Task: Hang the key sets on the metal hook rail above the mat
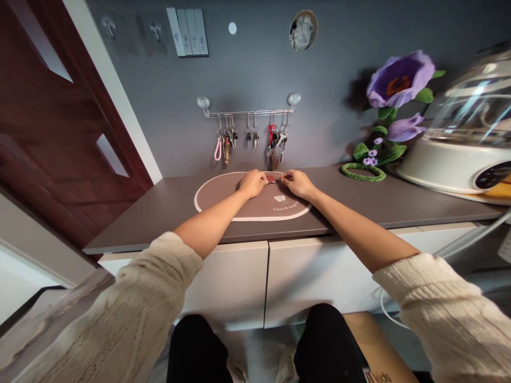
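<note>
Set near the far edge of the oval mat point(215, 199), between 2 hands: a small red object point(271, 180), too tiny to identify. Bringing the left hand point(253, 183) in over the far middle of the mat, back of the hand up, fingers curled, tips right at the near object's left side; cannot tell whether gripping it or merely touching. Holding the right hand point(298, 184) over the mat's far right part, back of the hand up, knuckles bent, thumb and fingertips bunched toward the object; cannot tell whether closed on anything. Stretching both forearms forward and inward, left across the mat's near left edge, right across its right end, with cream knit sleeves point(147, 292) well back from the wrists.

Printed on the mat, nearer than the right hand: a white flower point(280, 198) above lettering. Beneath the mat, a dark countertop point(371, 202); below that, 2 white cabinet doors point(227, 282). Hanging on the wall behind the mat: a clear rail point(251, 113) with keys point(281, 139) and a pink loop point(217, 149). Right of the mat: purple flowers point(399, 85), then a white appliance point(447, 165). Well left of the mat: a dark red door point(24, 133).
</note>
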`<state>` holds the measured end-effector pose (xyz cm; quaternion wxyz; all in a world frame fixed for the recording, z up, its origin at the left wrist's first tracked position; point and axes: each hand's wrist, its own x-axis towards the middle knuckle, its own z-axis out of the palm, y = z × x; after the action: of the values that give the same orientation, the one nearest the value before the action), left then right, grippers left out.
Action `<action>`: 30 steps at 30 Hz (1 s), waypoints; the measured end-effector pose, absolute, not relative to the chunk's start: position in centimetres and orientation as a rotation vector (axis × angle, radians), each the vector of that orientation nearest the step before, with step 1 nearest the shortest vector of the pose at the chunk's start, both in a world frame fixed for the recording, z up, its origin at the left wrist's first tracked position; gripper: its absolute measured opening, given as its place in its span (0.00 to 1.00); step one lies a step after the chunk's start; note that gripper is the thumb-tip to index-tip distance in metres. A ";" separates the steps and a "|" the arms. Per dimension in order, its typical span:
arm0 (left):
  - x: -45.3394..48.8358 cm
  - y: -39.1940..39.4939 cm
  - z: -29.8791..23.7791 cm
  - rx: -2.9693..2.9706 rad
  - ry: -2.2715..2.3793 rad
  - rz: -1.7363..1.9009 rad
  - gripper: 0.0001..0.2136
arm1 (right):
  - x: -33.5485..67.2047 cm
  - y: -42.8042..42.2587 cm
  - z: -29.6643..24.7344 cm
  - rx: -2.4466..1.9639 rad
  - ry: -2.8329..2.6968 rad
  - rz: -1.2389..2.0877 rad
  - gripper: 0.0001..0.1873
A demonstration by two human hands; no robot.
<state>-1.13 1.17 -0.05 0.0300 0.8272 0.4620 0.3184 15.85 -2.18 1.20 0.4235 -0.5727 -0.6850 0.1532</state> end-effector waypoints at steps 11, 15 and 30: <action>-0.7 -0.3 0.8 2.574 1.306 1.146 0.06 | 15.1 -3.3 1.7 -1.310 -1.710 0.488 0.04; -0.6 -0.5 1.0 2.515 1.300 1.241 0.06 | 15.1 -3.3 1.8 -1.269 -1.748 0.496 0.05; 0.2 -0.8 1.2 2.039 1.024 1.450 0.06 | 15.4 -2.5 1.6 -1.003 -1.715 0.601 0.10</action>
<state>0.20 -0.75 1.16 0.2176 0.7361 0.3697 0.5235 15.42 -2.53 1.60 0.5083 -0.4161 -0.7116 0.2493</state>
